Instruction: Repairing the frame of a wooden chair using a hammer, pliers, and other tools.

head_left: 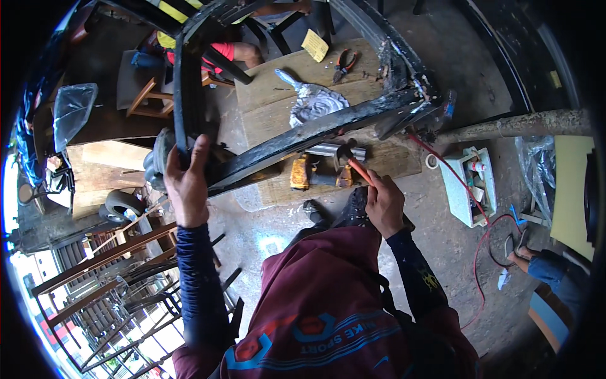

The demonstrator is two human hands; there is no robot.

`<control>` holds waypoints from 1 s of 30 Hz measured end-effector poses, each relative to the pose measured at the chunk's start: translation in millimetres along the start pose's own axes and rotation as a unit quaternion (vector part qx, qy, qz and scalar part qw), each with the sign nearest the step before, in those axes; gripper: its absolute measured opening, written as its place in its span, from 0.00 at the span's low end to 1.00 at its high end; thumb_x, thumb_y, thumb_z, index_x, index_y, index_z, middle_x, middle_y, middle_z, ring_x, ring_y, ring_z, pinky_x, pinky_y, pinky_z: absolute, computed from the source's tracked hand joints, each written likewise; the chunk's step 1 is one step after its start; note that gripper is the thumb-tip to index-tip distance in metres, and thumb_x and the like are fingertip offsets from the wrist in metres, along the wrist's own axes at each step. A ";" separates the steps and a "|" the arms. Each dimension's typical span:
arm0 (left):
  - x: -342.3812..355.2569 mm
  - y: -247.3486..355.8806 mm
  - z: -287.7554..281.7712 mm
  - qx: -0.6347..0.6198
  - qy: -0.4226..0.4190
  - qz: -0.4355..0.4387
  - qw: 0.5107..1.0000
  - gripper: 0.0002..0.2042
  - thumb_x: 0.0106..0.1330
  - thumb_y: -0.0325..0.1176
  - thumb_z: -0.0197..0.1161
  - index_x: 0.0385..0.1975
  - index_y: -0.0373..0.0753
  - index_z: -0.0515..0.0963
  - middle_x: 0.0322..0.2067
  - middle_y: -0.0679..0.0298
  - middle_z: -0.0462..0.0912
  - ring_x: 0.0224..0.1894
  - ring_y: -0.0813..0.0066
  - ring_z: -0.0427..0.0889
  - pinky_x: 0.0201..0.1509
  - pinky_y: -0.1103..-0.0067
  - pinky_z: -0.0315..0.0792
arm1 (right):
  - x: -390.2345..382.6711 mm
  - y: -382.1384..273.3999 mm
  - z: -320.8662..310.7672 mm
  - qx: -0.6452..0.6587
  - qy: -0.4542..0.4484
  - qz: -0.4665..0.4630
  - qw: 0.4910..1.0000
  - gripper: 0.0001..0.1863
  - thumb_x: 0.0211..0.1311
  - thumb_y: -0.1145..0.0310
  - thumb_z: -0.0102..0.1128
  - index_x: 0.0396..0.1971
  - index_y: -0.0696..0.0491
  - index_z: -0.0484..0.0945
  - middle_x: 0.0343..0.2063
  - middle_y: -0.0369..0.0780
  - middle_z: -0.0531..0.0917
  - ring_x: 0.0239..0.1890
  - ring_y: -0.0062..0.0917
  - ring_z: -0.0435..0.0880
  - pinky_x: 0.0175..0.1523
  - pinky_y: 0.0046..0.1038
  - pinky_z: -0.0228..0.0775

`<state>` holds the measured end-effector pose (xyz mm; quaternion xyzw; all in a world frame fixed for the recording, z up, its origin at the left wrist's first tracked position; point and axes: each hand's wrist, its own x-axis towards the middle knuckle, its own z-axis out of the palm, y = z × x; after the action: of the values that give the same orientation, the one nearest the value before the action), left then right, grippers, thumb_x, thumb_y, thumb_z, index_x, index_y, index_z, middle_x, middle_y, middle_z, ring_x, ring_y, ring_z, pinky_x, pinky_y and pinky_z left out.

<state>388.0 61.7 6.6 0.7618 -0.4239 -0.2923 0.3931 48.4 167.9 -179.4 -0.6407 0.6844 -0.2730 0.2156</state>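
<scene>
My left hand (188, 180) grips the left corner of a scuffed black frame (284, 145), beside a dark rounded part (153, 164) fixed there. My right hand (385, 202) is closed around the orange handle of a hammer (358, 169), whose head is just below the frame's front rail. Under the frame is a wooden work surface (259, 114) bearing a worn yellow power tool (300, 170), a steel cylinder (328, 149), orange-handled pliers (344, 66), a crumpled white cloth with a blue handle (312, 104) and a yellow sheet (314, 45).
A white bin (457, 189) and red hose (485, 246) lie right, near another person's bare feet (517, 246). A person in red shorts (221, 54) is beyond the frame. Tyres (123, 205) and stacked chair frames (120, 297) are left. A rusty pole (505, 126) crosses at right.
</scene>
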 end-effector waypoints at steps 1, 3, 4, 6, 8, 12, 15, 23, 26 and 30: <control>0.5 -1.8 1.0 -0.029 -0.007 0.029 0.999 0.25 0.66 0.51 0.73 0.51 0.35 0.83 0.41 0.66 0.84 0.46 0.78 0.77 0.56 0.79 0.66 | -1.7 8.8 -9.5 -0.025 -0.003 -0.016 1.000 0.22 0.60 0.79 0.61 0.55 0.53 0.80 0.34 0.46 0.80 0.38 0.45 0.82 0.44 0.43 0.75; 1.6 -2.2 0.9 -0.016 0.006 0.027 0.999 0.24 0.67 0.50 0.72 0.51 0.34 0.83 0.43 0.65 0.85 0.47 0.78 0.77 0.58 0.79 0.67 | -3.5 29.7 -28.5 -0.045 -0.027 -0.036 0.998 0.21 0.60 0.78 0.61 0.55 0.53 0.80 0.34 0.46 0.80 0.38 0.45 0.82 0.43 0.43 0.75; 0.2 -2.1 1.7 -0.010 0.010 0.028 1.000 0.26 0.68 0.51 0.70 0.53 0.34 0.83 0.44 0.64 0.85 0.49 0.77 0.78 0.59 0.78 0.66 | -4.1 40.7 -37.1 -0.063 -0.047 -0.049 0.996 0.21 0.59 0.78 0.62 0.54 0.53 0.80 0.33 0.46 0.79 0.38 0.44 0.81 0.42 0.44 0.74; 1.7 2.1 1.3 0.050 0.026 0.019 0.998 0.28 0.69 0.54 0.69 0.55 0.33 0.82 0.45 0.63 0.85 0.49 0.76 0.78 0.60 0.77 0.66 | -5.0 61.5 -52.8 -0.074 -0.075 -0.069 0.992 0.20 0.59 0.78 0.61 0.53 0.54 0.79 0.33 0.45 0.78 0.38 0.44 0.80 0.41 0.44 0.73; 3.0 6.4 1.2 0.072 0.017 0.003 0.997 0.31 0.67 0.58 0.69 0.53 0.33 0.83 0.44 0.63 0.85 0.48 0.75 0.78 0.59 0.77 0.67 | -3.1 78.4 -64.7 -0.028 -0.116 -0.068 0.990 0.21 0.60 0.78 0.60 0.54 0.55 0.78 0.33 0.45 0.78 0.39 0.44 0.80 0.41 0.44 0.73; 12.2 8.2 5.8 0.100 0.058 -0.019 0.993 0.29 0.61 0.58 0.73 0.39 0.32 0.80 0.34 0.63 0.83 0.38 0.74 0.78 0.49 0.74 0.72 | 8.8 87.0 -71.2 0.010 -0.196 -0.056 0.979 0.21 0.60 0.77 0.60 0.55 0.54 0.78 0.35 0.47 0.80 0.40 0.45 0.81 0.42 0.44 0.75; 17.1 5.4 9.6 0.028 0.063 -0.053 0.996 0.17 0.60 0.40 0.73 0.39 0.31 0.80 0.32 0.64 0.83 0.34 0.77 0.78 0.43 0.77 0.73 | 29.1 70.4 -56.3 0.084 -0.210 -0.100 0.969 0.25 0.59 0.78 0.59 0.59 0.56 0.75 0.38 0.48 0.81 0.42 0.47 0.81 0.46 0.45 0.75; 17.0 4.4 9.1 0.123 0.098 -0.015 0.987 0.17 0.56 0.41 0.72 0.32 0.31 0.81 0.28 0.60 0.82 0.31 0.75 0.75 0.38 0.75 0.70 | 95.6 -22.4 70.6 0.182 -0.157 -0.240 0.941 0.34 0.52 0.81 0.60 0.63 0.58 0.68 0.41 0.53 0.79 0.40 0.47 0.82 0.43 0.47 0.73; 19.8 0.9 9.1 0.144 0.106 -0.018 0.984 0.17 0.56 0.41 0.72 0.32 0.30 0.80 0.27 0.61 0.81 0.30 0.75 0.74 0.37 0.75 0.70 | 114.1 -58.2 142.1 0.157 -0.258 -0.077 0.950 0.26 0.59 0.71 0.58 0.58 0.61 0.71 0.42 0.54 0.80 0.40 0.46 0.81 0.45 0.48 0.72; 18.6 -3.8 10.4 0.078 0.100 -0.026 0.992 0.15 0.59 0.38 0.72 0.33 0.31 0.80 0.26 0.63 0.80 0.29 0.76 0.73 0.37 0.76 0.70 | 134.2 -84.4 220.8 -0.041 -0.145 -0.211 0.966 0.17 0.69 0.65 0.46 0.49 0.58 0.76 0.41 0.49 0.79 0.46 0.40 0.76 0.43 0.45 0.67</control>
<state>390.2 43.1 -4.1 0.8264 -0.3842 -0.1904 0.3650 243.3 10.4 -284.6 -0.8116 0.5061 -0.1880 0.2233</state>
